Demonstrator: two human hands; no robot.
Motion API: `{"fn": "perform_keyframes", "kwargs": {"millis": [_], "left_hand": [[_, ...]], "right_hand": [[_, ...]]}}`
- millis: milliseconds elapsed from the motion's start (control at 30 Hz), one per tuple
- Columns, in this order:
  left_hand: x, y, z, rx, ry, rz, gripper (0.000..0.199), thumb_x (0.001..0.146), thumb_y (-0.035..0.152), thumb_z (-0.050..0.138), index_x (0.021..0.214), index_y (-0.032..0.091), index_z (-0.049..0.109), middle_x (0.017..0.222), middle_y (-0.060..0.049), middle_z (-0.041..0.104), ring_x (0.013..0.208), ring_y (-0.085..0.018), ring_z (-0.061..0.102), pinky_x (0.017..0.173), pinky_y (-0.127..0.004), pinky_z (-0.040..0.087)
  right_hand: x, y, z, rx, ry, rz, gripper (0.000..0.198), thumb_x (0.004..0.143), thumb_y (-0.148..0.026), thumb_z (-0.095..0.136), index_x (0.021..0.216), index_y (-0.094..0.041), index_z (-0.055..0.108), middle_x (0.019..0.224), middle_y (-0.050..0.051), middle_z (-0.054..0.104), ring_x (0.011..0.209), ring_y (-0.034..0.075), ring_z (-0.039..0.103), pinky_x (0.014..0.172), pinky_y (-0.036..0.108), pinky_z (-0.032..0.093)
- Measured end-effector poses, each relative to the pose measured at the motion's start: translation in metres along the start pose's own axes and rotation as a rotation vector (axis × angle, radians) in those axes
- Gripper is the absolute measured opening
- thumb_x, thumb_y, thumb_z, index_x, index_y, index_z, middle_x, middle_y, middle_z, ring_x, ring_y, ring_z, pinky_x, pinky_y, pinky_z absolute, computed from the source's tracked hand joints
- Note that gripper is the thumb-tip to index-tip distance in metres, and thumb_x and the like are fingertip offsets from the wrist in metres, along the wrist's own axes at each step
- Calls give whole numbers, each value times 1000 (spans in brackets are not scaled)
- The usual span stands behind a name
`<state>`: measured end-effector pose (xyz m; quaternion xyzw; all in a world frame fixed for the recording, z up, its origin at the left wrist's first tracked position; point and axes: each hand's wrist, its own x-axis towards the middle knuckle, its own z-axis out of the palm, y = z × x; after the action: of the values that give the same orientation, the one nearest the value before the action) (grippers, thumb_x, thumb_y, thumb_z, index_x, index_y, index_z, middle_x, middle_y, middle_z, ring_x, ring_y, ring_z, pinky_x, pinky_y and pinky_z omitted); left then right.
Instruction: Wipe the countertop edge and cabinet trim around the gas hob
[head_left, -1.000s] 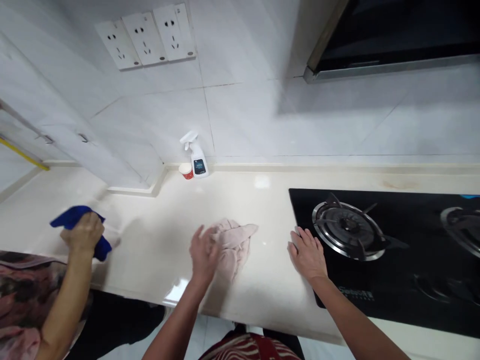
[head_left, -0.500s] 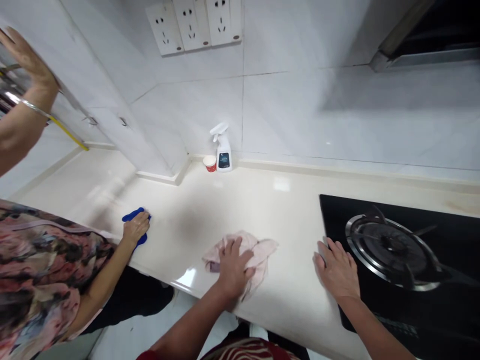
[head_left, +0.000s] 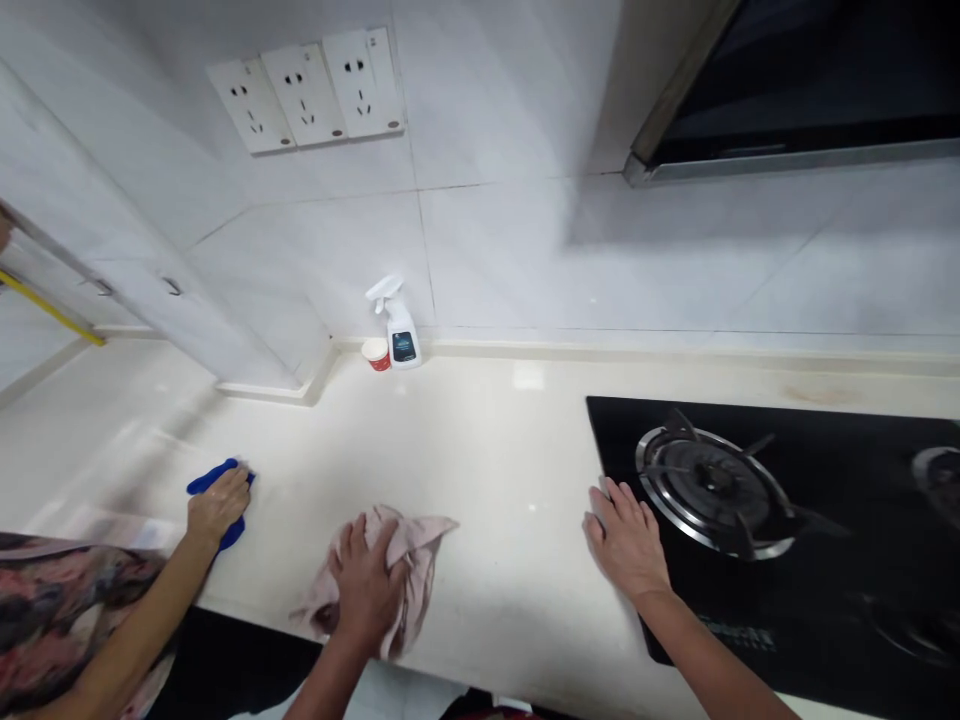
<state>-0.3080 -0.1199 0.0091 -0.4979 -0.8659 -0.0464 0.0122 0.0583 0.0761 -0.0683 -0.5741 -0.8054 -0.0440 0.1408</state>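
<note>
My left hand [head_left: 367,585] presses down on a crumpled pale pink cloth [head_left: 420,550], fingers bent into its folds, near the front edge of the cream countertop [head_left: 487,450]. Some of the cloth is hidden under the palm. My right hand [head_left: 628,545] lies flat, fingers stretched, over the left edge of a black gas cooktop [head_left: 840,480] and holds nothing. Its fingertips are just left of the round burner [head_left: 712,485].
At left, a co-worker's hand [head_left: 217,503] presses a blue cloth [head_left: 232,535] on the counter. A white spray bottle [head_left: 405,343] and a red-and-white cup [head_left: 376,354] stand by the wall. Sockets [head_left: 304,95] and a dark hood [head_left: 810,90] are above.
My left hand has slid the pink cloth left and towards the counter's front edge. My right hand stays at the cooktop's edge. The view has turned right; the co-worker's raised arm has mostly left it.
</note>
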Motion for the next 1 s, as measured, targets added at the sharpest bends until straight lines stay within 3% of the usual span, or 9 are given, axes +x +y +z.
{"fn": "perform_keyframes", "kwargs": {"millis": [167,267,367,467,533,600,700,833,1000], "left_hand": [[119,60,-3,-72,-35,0,51,91,40,61,141,33,61,157,-18,41,142,-43,36,112,-68,27],[159,116,1,-132,-39,51,53,91,46,60,142,33,60,159,-18,38,142,-45,34,112,-72,25],[147,178,11,-200,-66,277,53,91,51,61,141,33,61,162,-17,34,144,-47,32,113,-73,21],[91,221,25,-288,-142,600,54,86,51,66,138,34,64,166,-14,30,147,-48,29,116,-73,18],[46,234,33,-351,-188,727,55,84,50,69,137,35,64,167,-12,28,149,-48,26,116,-75,17],[9,236,37,-403,-225,784,58,82,48,71,138,35,62,169,-12,25,150,-48,23,117,-76,14],[-15,223,36,-476,-277,834,73,80,43,73,148,29,51,167,-15,28,152,-44,24,120,-74,15],[2,175,29,-595,-185,848,78,87,34,63,157,17,33,160,-19,40,151,-33,33,122,-60,31],[39,90,28,-451,32,792,49,94,29,57,142,21,53,151,-14,53,147,-30,41,117,-53,37]], "right_hand": [[1,-1,1,39,-55,-9,51,99,-32,36,140,-14,62,161,13,44,151,29,33,122,52,28],[-13,-6,0,136,-41,11,49,100,-34,38,139,-19,63,160,12,45,152,31,33,121,57,28],[-34,-12,-5,340,49,22,46,102,-39,39,140,-22,60,155,12,51,148,31,39,120,58,32],[-46,-10,-18,587,235,169,46,103,-39,41,141,-18,56,145,17,55,136,27,52,113,52,43],[-46,-9,-33,669,354,311,45,103,-40,42,137,-16,58,139,19,55,130,27,55,109,51,47],[-44,-11,-49,682,393,356,43,103,-41,42,132,-17,61,135,18,56,128,27,54,110,53,46],[-43,-29,-65,630,297,267,40,103,-40,40,130,-20,63,135,15,57,128,27,53,111,54,43],[-58,-69,-61,444,41,39,45,102,-42,43,141,-27,60,150,13,50,141,31,42,115,56,36],[-71,-101,-46,247,-69,-21,77,81,-60,71,149,-29,55,164,16,32,152,48,16,117,70,16]]}}
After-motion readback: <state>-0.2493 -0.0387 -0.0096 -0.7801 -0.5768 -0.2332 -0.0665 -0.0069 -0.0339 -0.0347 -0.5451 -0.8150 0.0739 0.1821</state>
